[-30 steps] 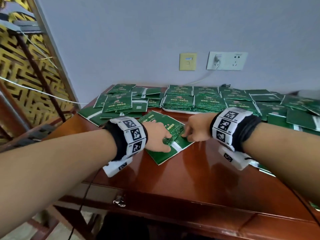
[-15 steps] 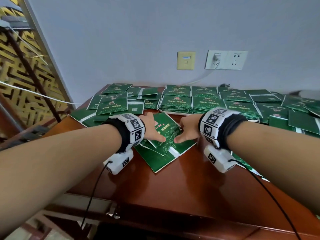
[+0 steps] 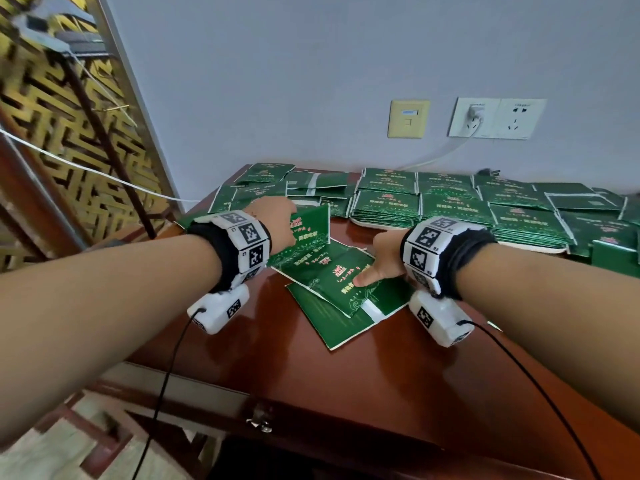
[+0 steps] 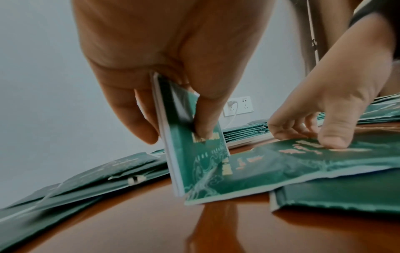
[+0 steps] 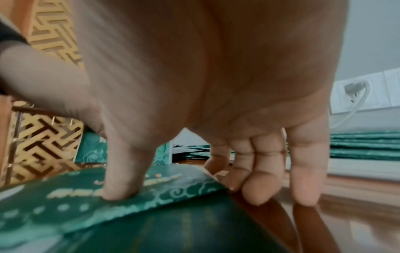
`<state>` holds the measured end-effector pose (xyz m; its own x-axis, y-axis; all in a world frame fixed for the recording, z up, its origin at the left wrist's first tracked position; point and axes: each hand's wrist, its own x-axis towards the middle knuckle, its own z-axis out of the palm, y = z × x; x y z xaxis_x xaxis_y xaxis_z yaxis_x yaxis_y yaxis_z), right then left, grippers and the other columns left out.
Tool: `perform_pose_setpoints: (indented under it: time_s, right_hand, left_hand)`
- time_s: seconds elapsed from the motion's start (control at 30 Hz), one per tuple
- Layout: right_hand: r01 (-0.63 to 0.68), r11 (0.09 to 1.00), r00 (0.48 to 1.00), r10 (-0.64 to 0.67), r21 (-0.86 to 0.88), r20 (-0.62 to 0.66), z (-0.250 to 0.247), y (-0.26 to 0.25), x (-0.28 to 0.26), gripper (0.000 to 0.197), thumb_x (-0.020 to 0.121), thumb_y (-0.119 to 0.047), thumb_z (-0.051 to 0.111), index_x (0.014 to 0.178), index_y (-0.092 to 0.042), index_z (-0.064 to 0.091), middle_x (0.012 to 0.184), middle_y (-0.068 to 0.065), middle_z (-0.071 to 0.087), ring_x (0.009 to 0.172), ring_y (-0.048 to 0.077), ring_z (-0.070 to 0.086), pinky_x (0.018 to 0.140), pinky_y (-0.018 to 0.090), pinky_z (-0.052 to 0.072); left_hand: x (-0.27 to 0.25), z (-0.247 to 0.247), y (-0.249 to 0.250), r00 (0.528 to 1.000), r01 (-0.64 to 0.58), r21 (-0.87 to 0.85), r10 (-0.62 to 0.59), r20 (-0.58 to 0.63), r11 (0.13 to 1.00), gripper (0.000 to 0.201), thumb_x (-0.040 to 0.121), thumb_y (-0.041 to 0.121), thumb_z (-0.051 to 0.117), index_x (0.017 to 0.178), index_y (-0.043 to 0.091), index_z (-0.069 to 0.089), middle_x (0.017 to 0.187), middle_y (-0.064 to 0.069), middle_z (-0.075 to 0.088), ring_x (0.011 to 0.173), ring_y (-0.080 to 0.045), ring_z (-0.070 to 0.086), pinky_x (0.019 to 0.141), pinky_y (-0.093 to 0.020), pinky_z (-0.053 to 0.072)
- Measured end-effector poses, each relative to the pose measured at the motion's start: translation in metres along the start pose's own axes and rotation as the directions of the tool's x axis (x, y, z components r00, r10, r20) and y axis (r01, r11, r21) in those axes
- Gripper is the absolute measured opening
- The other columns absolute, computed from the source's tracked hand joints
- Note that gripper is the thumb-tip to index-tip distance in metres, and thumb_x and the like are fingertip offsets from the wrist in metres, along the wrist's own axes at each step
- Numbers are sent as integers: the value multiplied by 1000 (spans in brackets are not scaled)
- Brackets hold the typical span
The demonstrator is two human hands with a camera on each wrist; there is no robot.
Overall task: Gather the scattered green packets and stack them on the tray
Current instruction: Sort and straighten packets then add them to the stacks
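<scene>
My left hand (image 3: 277,223) holds a thin bunch of green packets (image 4: 194,154) upright on the wooden table, thumb on the printed face and fingers behind. To its right, my right hand (image 3: 381,261) presses its thumb (image 5: 121,181) on a flat green packet (image 3: 332,271). That hand's fingers (image 5: 259,179) curl at the packet's far edge and touch the table. This packet lies across another green packet (image 3: 332,317). At the back, a white tray (image 3: 381,226) carries neat piles of green packets (image 3: 450,209).
Loose green packets (image 3: 263,188) are scattered at the back left of the table and more (image 3: 595,220) at the far right. Wall sockets (image 3: 495,117) with a plugged-in white cable sit behind. A gold lattice screen (image 3: 52,150) stands on the left. The table's front edge (image 3: 311,407) is near.
My left hand has lifted a bunch of packets off the pile and stood it upright, moving left and back. The right thumb stays pressed on the flat packet.
</scene>
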<state>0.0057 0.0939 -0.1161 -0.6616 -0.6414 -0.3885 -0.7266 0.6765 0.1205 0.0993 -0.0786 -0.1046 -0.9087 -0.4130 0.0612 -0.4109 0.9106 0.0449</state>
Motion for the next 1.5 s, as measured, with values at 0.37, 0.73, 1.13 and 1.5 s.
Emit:
perform_pose_setpoints:
  time_s: [0.37, 0.73, 1.13, 1.5]
  right_hand:
    - [235, 972, 968, -235, -13, -90, -14, 2, 2, 119, 51, -68, 78, 145, -20, 24, 138, 1, 42, 124, 24, 44, 103, 45, 40]
    - [390, 876, 906, -420, -285, -51, -19, -30, 21, 121, 48, -79, 67, 149, -35, 19, 147, -5, 34, 137, 22, 27, 110, 51, 30]
    - [527, 821, 813, -412, 218, -412, -44, -13, 13, 11, 83, -36, 70, 78, -26, 69, 73, -14, 69, 69, -3, 62, 77, 20, 45]
    - [244, 935, 966, -212, 257, -146, -41, 33, -13, 15, 92, -36, 59, 94, -23, 68, 79, -11, 66, 71, 6, 61, 66, 16, 42]
  left_hand:
    - [-1, 5, -11, 1000, -9, 26, 9, -4, 1000, 14, 86, 15, 62, 99, 10, 61, 95, -4, 61, 81, -21, 57, 63, -29, 39]
    - [2, 7, -26, 1000, 3, 55, -4, 7, 999, 13, 84, 13, 60, 97, 13, 60, 95, -3, 63, 82, -21, 57, 64, -28, 40]
    - [-1, -11, -34, 997, 51, 47, -48, -61, 998, 11, 83, 9, 49, 89, 14, 55, 82, -1, 54, 78, -22, 52, 60, -26, 38]
    - [3, -24, 0, 999, 39, -232, -33, 31, 972, 26, 83, 5, 47, 100, 4, 66, 99, -7, 56, 87, -22, 46, 71, -26, 40]
